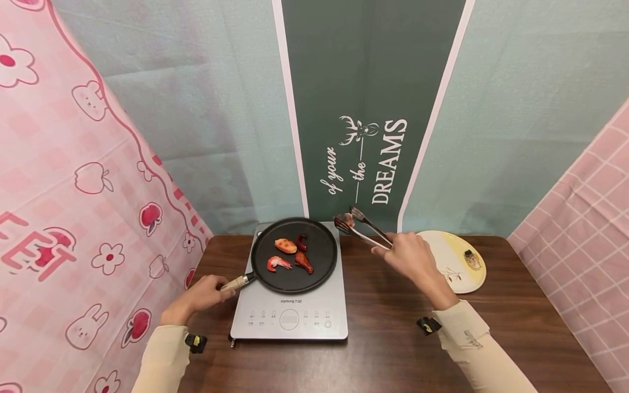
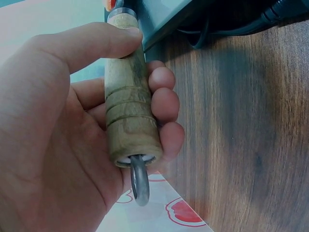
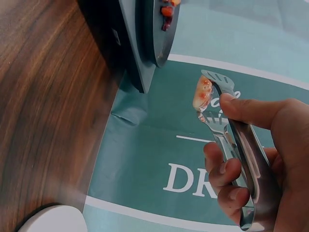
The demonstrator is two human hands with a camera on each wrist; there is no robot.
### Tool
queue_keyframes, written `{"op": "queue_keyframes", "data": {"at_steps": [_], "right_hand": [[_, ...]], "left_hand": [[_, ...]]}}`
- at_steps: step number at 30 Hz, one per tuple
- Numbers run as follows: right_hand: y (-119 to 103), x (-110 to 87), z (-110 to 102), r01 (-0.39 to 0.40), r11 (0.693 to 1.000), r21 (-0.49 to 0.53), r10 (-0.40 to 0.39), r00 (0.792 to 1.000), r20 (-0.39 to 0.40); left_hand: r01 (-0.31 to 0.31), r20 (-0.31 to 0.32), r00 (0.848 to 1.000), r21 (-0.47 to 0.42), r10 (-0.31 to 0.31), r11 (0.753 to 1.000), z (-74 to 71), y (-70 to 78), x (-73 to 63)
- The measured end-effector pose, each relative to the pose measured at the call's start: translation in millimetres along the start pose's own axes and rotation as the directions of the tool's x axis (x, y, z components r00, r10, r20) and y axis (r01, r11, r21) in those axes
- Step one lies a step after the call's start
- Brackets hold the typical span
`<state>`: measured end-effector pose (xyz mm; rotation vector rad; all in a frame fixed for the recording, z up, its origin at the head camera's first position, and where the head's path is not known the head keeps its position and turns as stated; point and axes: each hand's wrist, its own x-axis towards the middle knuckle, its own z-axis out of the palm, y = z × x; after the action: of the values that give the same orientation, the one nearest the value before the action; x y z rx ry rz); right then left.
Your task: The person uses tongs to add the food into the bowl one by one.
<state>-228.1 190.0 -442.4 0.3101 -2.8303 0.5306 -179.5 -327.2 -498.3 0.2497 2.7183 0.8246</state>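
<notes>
My left hand grips the wooden handle of a round black pan, thumb on top and fingers curled underneath. The pan sits on a silver induction cooker. In it lie a shrimp, a chicken drumstick, a dark red curved piece and an orange-yellow spotted piece. With my right hand I hold metal tongs, raised right of the pan. Between their slotted tips is a small pale food piece with reddish patches.
On the right of the brown wooden table is a cream and yellow plate with a small dark-and-pale food piece on it. A black cable runs beside the cooker. Printed cloths hang behind and at both sides.
</notes>
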Motion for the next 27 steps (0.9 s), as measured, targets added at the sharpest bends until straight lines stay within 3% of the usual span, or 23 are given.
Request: {"op": "queue_keyframes", "data": {"at_steps": [21,27], "right_hand": [[-21,5.7,16,0.049,0.999,-0.009,-0.049,0.999,-0.018],[-26,6.3,19,0.048,0.999,-0.005,-0.047,0.999,0.012]], "left_hand": [[0.007,0.003,1.000,-0.011,-0.007,1.000,0.5,-0.1,-0.7],[0.005,0.002,1.000,-0.009,-0.005,1.000,0.1,-0.5,-0.2]]}}
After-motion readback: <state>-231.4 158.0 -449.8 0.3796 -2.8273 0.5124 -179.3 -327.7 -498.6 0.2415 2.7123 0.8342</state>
